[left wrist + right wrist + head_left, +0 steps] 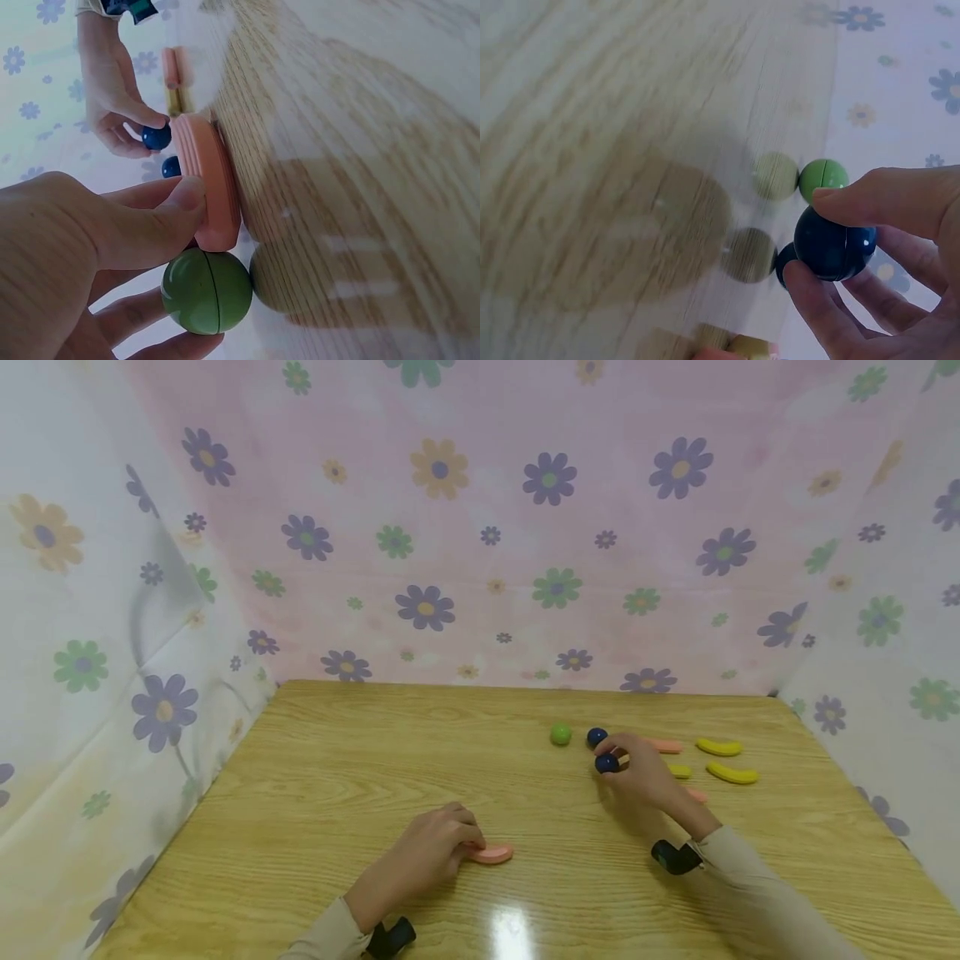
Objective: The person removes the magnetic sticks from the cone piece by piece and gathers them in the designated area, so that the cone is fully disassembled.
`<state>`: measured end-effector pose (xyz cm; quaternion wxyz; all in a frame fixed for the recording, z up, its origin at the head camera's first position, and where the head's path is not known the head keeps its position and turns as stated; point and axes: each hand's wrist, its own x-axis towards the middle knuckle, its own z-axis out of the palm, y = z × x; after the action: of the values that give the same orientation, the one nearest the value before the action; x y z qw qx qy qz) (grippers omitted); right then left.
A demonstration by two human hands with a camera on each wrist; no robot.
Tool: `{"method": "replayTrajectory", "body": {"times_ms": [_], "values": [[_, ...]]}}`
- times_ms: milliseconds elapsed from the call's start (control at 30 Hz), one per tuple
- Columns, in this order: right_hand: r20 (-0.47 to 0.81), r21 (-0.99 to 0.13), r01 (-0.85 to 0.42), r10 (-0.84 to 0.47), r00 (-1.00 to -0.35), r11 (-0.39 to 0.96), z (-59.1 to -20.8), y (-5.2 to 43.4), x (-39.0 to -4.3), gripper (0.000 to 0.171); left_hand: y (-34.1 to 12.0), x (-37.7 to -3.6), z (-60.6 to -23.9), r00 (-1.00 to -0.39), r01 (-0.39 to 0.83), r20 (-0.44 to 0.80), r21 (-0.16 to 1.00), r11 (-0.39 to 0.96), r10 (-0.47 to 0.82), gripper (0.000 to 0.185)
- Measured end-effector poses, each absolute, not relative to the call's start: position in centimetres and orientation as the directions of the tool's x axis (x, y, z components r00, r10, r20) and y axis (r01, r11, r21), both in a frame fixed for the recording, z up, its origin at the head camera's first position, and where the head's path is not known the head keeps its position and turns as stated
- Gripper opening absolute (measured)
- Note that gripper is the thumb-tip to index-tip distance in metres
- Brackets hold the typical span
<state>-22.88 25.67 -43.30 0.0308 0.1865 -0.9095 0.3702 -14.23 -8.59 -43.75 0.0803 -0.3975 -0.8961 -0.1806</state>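
My left hand (468,839) rests low on the wooden table (360,777), its thumb and curled fingers pinching one end of a flat pink sausage-shaped piece (491,853). In the left wrist view the thumb presses the pink piece (214,187), and a green ball (207,291) shows close by the fingers; whether they touch it I cannot tell. My right hand (611,762) pinches a dark blue ball (606,763) (832,244) between thumb and fingers. A second blue ball (596,737) and a green ball (560,734) (823,178) lie just beyond it.
Right of my right hand lie two yellow bananas (718,747) (731,773), a shorter yellow piece (679,771) and two pink pieces (666,746) (697,795). Flowered cloth walls (480,527) close the table at the back and both sides.
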Motion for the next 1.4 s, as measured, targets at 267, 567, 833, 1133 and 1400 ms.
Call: {"method": "replayTrajectory", "body": {"times_ms": [267,567,833,1133,1400], "values": [[0.180,-0.645,-0.354,-0.316,-0.932,0.677,-43.5,26.1,-23.5,0.026,-8.5,-14.4,-44.0,-0.669,0.743,0.285,0.267,0.613,0.686,0.010],[0.143,-0.662,-0.338,-0.329,-0.933,0.670,-43.9,26.1,-23.8,0.028,-8.4,-14.5,-44.3,-0.670,0.742,0.293,0.289,0.605,0.682,0.010],[0.164,-0.656,-0.351,-0.328,-0.930,0.668,-43.9,26.1,-23.7,0.028,-8.5,-14.3,-44.3,-0.676,0.737,0.281,0.283,0.614,0.682,0.011],[0.167,-0.645,-0.356,-0.330,-0.929,0.676,-43.1,26.2,-23.2,0.025,-8.6,-14.5,-44.5,-0.661,0.751,0.302,0.283,0.597,0.687,0.010],[0.164,-0.607,-0.374,-0.350,-0.922,0.701,-42.2,26.2,-22.7,0.026,-8.8,-14.4,-44.3,-0.662,0.749,0.308,0.312,0.585,0.683,0.008]]}}
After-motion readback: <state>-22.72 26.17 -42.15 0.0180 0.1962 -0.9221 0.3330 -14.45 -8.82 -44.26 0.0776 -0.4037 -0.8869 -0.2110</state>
